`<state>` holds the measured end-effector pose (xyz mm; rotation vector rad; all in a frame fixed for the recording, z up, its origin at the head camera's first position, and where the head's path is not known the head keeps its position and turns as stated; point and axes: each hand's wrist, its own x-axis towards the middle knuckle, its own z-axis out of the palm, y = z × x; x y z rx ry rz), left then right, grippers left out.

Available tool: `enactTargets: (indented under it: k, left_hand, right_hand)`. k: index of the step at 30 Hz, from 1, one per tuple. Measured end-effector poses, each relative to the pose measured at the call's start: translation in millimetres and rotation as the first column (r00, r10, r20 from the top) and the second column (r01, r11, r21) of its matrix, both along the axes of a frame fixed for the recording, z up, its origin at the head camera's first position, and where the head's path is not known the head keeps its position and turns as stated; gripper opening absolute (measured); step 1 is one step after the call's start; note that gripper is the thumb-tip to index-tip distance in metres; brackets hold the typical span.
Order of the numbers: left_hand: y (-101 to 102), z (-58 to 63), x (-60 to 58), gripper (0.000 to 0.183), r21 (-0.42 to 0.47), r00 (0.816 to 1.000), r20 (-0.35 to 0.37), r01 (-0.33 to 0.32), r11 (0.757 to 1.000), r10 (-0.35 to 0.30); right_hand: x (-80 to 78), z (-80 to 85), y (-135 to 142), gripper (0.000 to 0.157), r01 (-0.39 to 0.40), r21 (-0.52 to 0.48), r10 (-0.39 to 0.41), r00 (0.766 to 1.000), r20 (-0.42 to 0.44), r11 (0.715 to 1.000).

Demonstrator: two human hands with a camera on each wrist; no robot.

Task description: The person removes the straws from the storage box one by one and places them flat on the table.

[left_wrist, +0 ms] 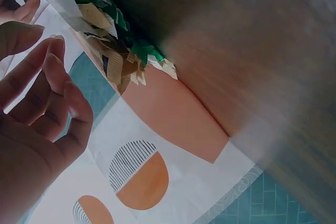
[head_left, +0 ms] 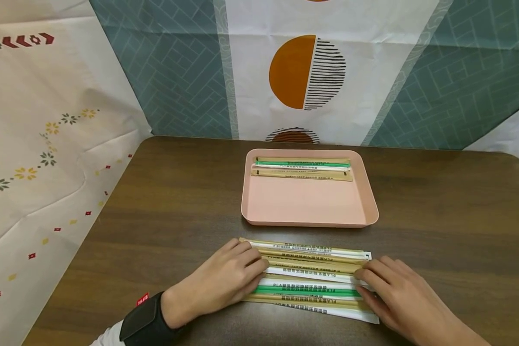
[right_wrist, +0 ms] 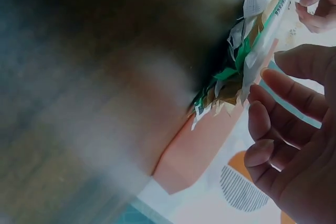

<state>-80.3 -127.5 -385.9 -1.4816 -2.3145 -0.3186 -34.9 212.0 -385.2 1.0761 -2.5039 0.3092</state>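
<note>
A row of paper-wrapped straws (head_left: 311,278), in tan, white and green sleeves, lies side by side on the table. My left hand (head_left: 225,276) is at their left ends, its bent fingers overlapping them. In the left wrist view its thumb and fingertips are apart, with nothing pinched between them. At the right ends is my right hand (head_left: 400,293), fingers loosely bent and fingertips right at the sleeve ends. The right wrist view shows that hand's fingertips (right_wrist: 257,109) beside the uneven ends of the pile.
Beyond the pile stands a shallow pink tray (head_left: 307,204), with several wrapped straws (head_left: 302,169) along its far side. The brown table (head_left: 168,192) ends against patterned cloths (head_left: 186,72) at the back and left. A black band (head_left: 144,322) is on the left wrist.
</note>
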Motion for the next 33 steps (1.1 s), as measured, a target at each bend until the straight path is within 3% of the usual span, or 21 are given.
enactTargets:
  k: [4, 7, 10, 13, 16, 18, 20, 22, 28, 33]
  left_hand:
    - [0.3, 8.4, -5.8, 0.011, 0.011, 1.000, -0.005, 0.004, 1.000, -0.004]
    - [0.9, 21.0, -19.5, 0.011, 0.023, 1.000, 0.004, -0.009, 1.000, 0.009]
    - [1.9, 36.0, -43.0, 0.010, 0.028, 0.999, 0.021, -0.040, 0.999, 0.040]
    - [4.7, 47.6, -72.8, 0.009, 0.027, 0.997, 0.027, -0.073, 0.997, 0.073]
    - [10.2, 52.4, -101.3, 0.010, 0.000, 0.993, 0.038, -0.110, 0.994, 0.110]
    - [14.9, 50.3, -117.1, 0.011, -0.032, 0.988, 0.064, -0.142, 0.989, 0.144]
    - [19.7, 46.4, -128.3, 0.014, -0.077, 0.976, 0.107, -0.181, 0.981, 0.188]
    - [24.4, 40.1, -136.6, 0.018, -0.134, 0.962, 0.141, -0.215, 0.967, 0.234]
    - [36.4, 22.7, -149.0, 0.024, -0.319, 0.922, 0.152, -0.295, 0.901, 0.355]
    - [39.2, 16.1, -154.3, 0.020, -0.335, 0.924, 0.099, -0.318, 0.887, 0.368]
  right_hand:
    - [-5.8, 7.1, 1.7, 0.040, 0.004, -0.018, -0.004, 1.000, -0.008, 1.000]
    - [-18.1, 15.1, 5.7, 0.042, 0.003, -0.033, -0.005, 0.998, -0.056, 0.999]
    - [-37.7, 24.4, 11.5, 0.048, 0.003, -0.038, -0.007, 0.994, -0.107, 0.999]
    - [-61.5, 33.6, 16.2, 0.053, 0.018, -0.013, -0.019, 0.994, -0.106, 1.000]
    - [-87.7, 38.6, 17.4, 0.028, 0.020, 0.010, -0.020, 0.996, -0.082, 1.000]
    - [-105.0, 38.4, 17.1, 0.022, 0.036, 0.035, -0.034, 0.998, -0.057, 0.999]
    - [-121.8, 35.7, 16.0, 0.033, 0.046, 0.058, -0.044, 0.999, -0.031, 0.997]
    - [-136.9, 30.1, 15.2, 0.031, 0.055, 0.077, -0.055, 0.999, -0.002, 0.996]
    - [-164.9, 12.0, 11.4, 0.023, 0.055, 0.136, -0.066, 0.995, 0.077, 0.989]
    - [-174.0, 7.0, 7.6, 0.019, 0.108, 0.192, -0.119, 0.992, 0.046, 0.976]
